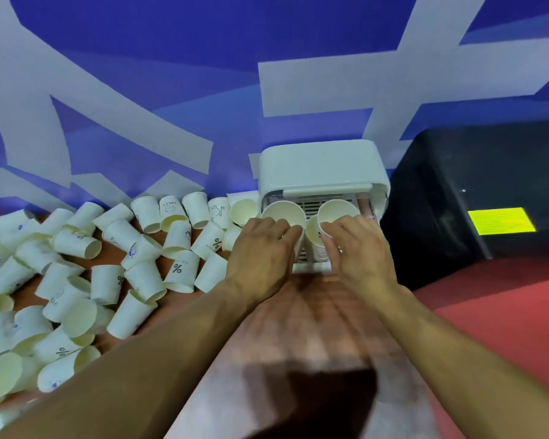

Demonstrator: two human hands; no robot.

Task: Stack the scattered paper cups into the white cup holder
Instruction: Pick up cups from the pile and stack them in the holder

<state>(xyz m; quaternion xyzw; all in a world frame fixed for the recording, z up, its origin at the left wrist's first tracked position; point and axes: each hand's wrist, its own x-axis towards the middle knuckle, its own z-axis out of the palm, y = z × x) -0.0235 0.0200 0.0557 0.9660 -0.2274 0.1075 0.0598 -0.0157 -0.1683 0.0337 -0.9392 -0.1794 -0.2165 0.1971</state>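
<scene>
Blue wall painted with broad pale strokes backs a reddish-brown wooden counter (314, 312). Against that wall stands the white plastic cup holder (320, 166), its open side facing me. Two white paper cups sit open-mouthed inside it, a left cup (282, 212) and a right cup (339, 209). Between them and a little forward leans a nested stack of white paper cups (313, 237), tilted rather than upright.

My right hand (358, 251) has its fingers (333, 237) clamped on that stack, thumb at the rim. My left hand (262, 251) has its fingers curled, tips against the stack's other side and just below the left cup. Whether they truly grip it I cannot tell.

The scattered white paper cups (108, 264) lie heaped on their sides to the left of the holder. A great many are not yet gathered, so I judge the job far from done.

As I read it, the step in hand is seating this stack in the holder. To do it well I would square the stack upright first. I would keep both hands low on its walls so the rims are not crushed. Then I would lower it straight between its two neighbours without nudging them over.
</scene>
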